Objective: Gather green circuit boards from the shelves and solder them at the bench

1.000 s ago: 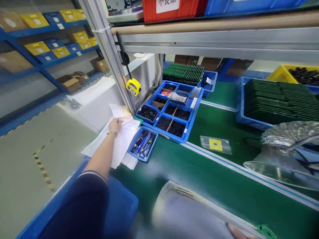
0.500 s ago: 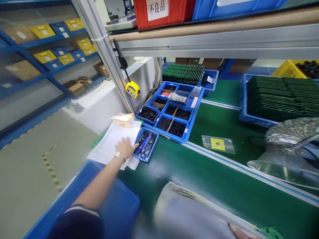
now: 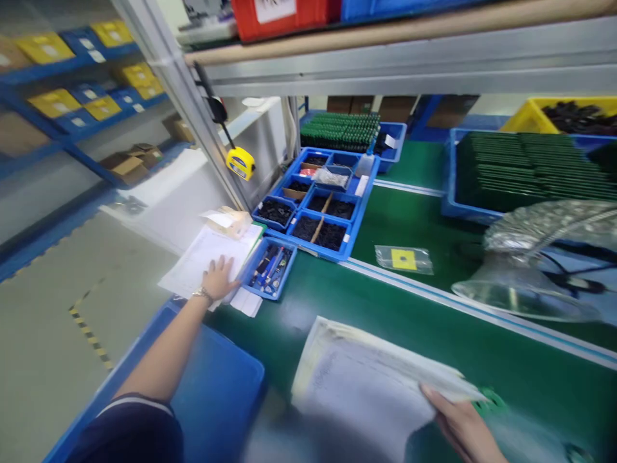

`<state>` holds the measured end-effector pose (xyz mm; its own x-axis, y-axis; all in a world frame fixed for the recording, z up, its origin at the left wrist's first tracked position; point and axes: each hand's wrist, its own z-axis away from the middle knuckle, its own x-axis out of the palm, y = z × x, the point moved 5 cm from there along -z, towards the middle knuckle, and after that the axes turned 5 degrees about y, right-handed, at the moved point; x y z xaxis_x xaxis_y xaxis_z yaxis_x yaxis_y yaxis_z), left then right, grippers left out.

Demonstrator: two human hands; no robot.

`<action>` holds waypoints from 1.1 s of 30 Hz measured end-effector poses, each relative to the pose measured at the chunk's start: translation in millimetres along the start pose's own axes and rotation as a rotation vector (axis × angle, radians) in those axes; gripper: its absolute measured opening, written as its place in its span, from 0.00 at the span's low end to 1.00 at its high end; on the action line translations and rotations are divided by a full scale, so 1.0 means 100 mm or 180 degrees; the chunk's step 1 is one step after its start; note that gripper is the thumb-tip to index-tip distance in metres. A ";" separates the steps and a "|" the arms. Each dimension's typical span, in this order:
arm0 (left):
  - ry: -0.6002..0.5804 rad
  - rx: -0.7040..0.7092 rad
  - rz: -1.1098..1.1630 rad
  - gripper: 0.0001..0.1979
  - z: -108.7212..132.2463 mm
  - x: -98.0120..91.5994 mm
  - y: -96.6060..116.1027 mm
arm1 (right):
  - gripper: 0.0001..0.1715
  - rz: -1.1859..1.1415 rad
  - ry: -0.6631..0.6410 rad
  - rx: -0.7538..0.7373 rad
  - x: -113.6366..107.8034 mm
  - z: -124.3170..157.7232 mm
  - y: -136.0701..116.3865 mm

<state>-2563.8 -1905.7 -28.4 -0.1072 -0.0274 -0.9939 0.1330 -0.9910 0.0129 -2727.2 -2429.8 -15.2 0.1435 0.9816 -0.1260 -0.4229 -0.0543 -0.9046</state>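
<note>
My left hand (image 3: 219,278) lies flat with fingers spread on a stack of white papers (image 3: 193,257) at the left end of the green bench. Its thumb side is beside a small blue tray (image 3: 288,265) of pens and small parts. A crumpled packet (image 3: 234,224) rests on the far end of those papers. At the lower right, my right hand (image 3: 456,418) grips the edge of a sheaf of papers (image 3: 357,379), thumb on top. The sheaf is blurred, and the fingers beneath it are partly hidden. A green ring-like object (image 3: 491,402) is just beyond this hand.
A large blue tray (image 3: 355,239) of sorted black parts stands ahead, with green boards (image 3: 337,132) behind. At right are a bin of green boards (image 3: 446,173) and a clear foil-wrapped funnel shape (image 3: 520,283). A yellow tape measure (image 3: 240,163) hangs by the post.
The sheaf under my right hand has come further into view, with more of that hand showing. My left hand has slid slightly left across the papers. The whole view has shifted.
</note>
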 end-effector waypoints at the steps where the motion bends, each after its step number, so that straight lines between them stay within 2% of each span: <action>1: 0.0025 0.0012 -0.0001 0.38 0.01 0.01 0.01 | 0.12 -0.0203 -0.0043 0.0083 0.02 0.01 0.01; 4: 0.0065 0.0088 0.0024 0.37 -0.02 0.05 -0.01 | 0.19 -0.0595 -0.0069 0.0169 0.04 0.00 0.06; 8: 0.0068 0.0174 0.0060 0.36 -0.08 0.00 -0.02 | 0.20 -0.0789 -0.0081 0.0154 0.00 -0.01 0.15; 10: 0.0300 0.0164 0.0283 0.39 0.00 -0.12 0.10 | 0.20 -0.0853 -0.0074 0.0128 -0.03 -0.01 0.18; 12: 0.0462 0.0452 0.1074 0.41 0.22 -0.26 0.41 | 0.22 -0.0883 -0.0057 0.0136 -0.05 0.00 0.21; 13: 0.0287 0.0852 0.1754 0.41 0.38 -0.30 0.66 | 0.23 -0.0907 -0.0038 0.0141 -0.06 0.00 0.22; 14: -0.0235 0.1305 0.2536 0.38 0.57 -0.29 0.96 | 0.24 -0.0946 -0.0011 0.0138 -0.06 -0.01 0.23; 15: -0.0982 0.1656 0.3253 0.36 0.78 -0.25 1.27 | 0.26 -0.0993 0.0020 0.0129 -0.07 -0.01 0.23; 16: -0.1546 0.1705 0.3944 0.35 0.97 -0.21 1.54 | 0.27 -0.1038 0.0052 0.0118 -0.07 -0.02 0.23; 17: -0.1889 0.1412 0.4531 0.32 1.10 -0.14 1.76 | 0.27 -0.1075 0.0080 0.0112 -0.06 -0.03 0.22; 18: -0.1926 0.0824 0.4992 0.24 1.17 -0.05 1.91 | 0.27 -0.1099 0.0099 0.0116 -0.06 -0.04 0.22; 20: -0.1743 0.0295 0.5294 0.15 1.26 0.13 2.16 | 0.26 -0.1098 0.0102 0.0174 -0.04 -0.07 0.24; 22: -0.1536 -0.0118 0.5469 0.14 1.26 0.29 2.26 | 0.25 -0.1042 0.0145 0.0233 -0.04 -0.09 0.27; 27: -0.1469 -0.0779 0.5843 0.14 1.17 0.50 2.16 | 0.26 -0.0793 0.0538 0.0099 -0.14 -0.08 0.35; 33: -0.1558 -0.0940 0.5961 0.17 1.15 0.53 2.10 | 0.24 -0.0788 0.0676 0.0272 -0.27 -0.01 0.43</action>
<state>-2654.5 -2130.2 -65.6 0.1297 -0.9239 0.3600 0.5127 0.3732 0.7732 -2748.1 -2459.0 -50.7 0.4307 0.9025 0.0032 -0.4239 0.2055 -0.8821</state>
